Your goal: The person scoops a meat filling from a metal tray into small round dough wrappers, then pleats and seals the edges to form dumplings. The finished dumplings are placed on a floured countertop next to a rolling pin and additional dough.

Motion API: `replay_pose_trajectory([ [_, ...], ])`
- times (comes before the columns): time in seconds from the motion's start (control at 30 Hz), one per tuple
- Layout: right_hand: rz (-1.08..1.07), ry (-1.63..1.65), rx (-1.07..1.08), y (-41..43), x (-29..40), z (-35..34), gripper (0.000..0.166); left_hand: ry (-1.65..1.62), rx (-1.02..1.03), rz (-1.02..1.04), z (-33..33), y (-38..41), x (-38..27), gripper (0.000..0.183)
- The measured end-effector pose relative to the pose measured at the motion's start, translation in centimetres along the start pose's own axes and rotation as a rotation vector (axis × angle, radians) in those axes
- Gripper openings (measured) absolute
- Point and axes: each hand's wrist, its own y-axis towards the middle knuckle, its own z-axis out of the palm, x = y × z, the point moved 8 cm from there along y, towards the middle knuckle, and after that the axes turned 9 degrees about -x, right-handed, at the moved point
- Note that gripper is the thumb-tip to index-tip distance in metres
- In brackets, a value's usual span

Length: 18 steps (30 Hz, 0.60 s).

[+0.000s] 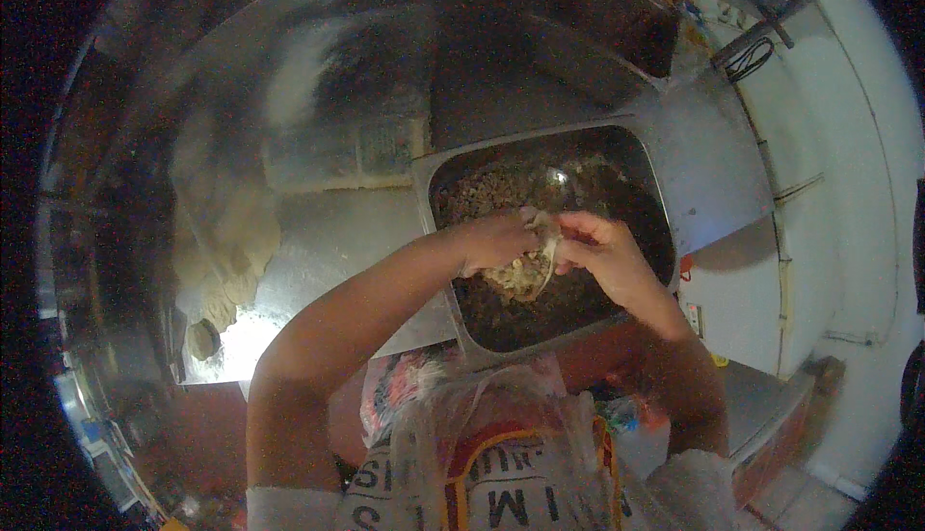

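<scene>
Both of my hands are over a deep metal pan [545, 354] that holds a dark, crumbly filling [470, 195]. Between them is a thin pale wrapper [550, 265], apparently dough, with a lighter chopped filling [517, 276] against it. My left hand [498, 242] grips the wrapper's upper left part, its fingertips partly hidden in the folds. On the other side, the thumb and fingers of my right hand [600, 249] pinch the wrapper's right edge. Whether the light filling rests wholly in the wrapper or partly on the pan's contents cannot be told.
Left of the pan, a metal worktop [340, 242] carries spread flour or dough [224, 263] and a small round lump [204, 339] near its front edge. A pale wall [831, 191] bounds the right side. Cables [751, 60] hang at the upper right.
</scene>
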Motion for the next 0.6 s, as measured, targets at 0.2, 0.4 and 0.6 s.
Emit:
replay_pose_trajectory([
  [0.2,-0.075,0.098,-0.197,-0.7,1.4,-2.3,0.018,-0.501,0.03,0.065,-1.8,-2.3,-1.8,0.078],
  [0.4,-0.06,-0.195,-0.087,0.6,0.9,0.1,0.025,0.267,-0.203,0.148,-2.1,-1.7,-1.9,0.078],
  [0.6,-0.254,0.165,-0.323,-1.8,4.6,-1.7,0.022,0.112,-0.381,0.436,-3.3,-3.6,-6.2,0.07],
])
